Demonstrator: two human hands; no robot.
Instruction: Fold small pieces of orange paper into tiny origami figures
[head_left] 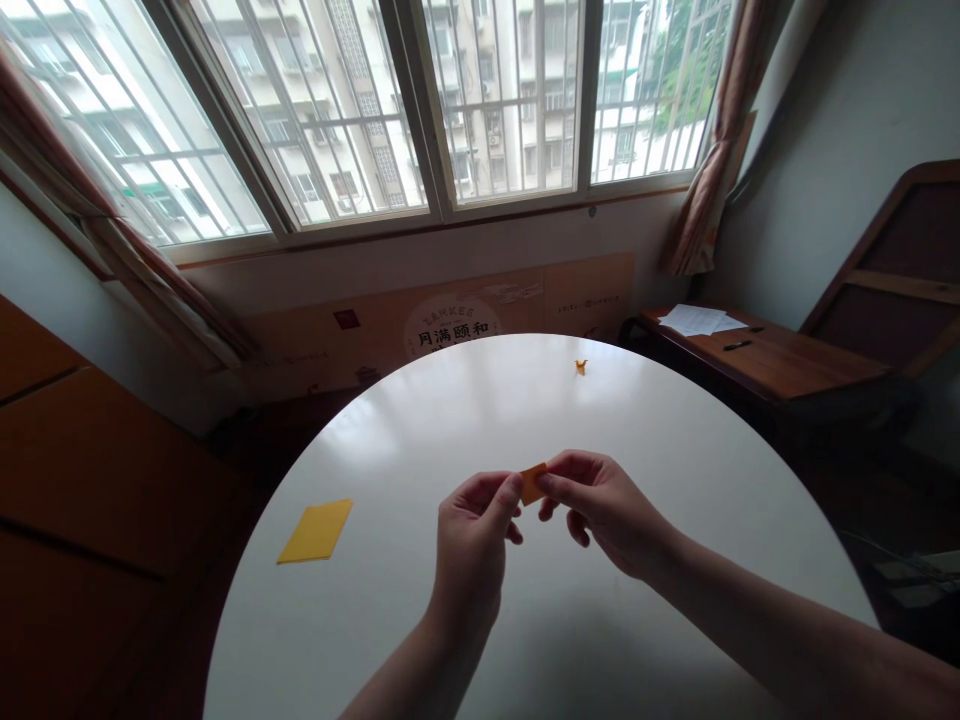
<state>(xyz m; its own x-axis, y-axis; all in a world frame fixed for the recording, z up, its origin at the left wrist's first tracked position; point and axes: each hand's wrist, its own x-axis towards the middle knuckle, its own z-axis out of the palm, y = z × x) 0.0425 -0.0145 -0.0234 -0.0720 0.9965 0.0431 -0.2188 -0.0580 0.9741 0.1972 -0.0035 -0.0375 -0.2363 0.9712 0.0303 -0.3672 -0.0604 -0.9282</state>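
Above the middle of a round white table (pixel 420 420), my left hand (pixel 474 540) and my right hand (pixel 600 505) pinch a small folded piece of orange paper (pixel 533 482) between their fingertips. Most of the paper is hidden by the fingers. A flat yellow sheet of paper (pixel 316 531) lies on the table to the left of my hands. A tiny folded orange paper figure (pixel 580 367) stands near the table's far edge.
A dark wooden side table (pixel 795 365) with white papers (pixel 697 320) and a pen (pixel 737 345) stands at the right, next to a wooden headboard (pixel 892 270). A cardboard panel (pixel 450 320) leans under the barred windows. Wooden furniture (pixel 90 470) lines the left.
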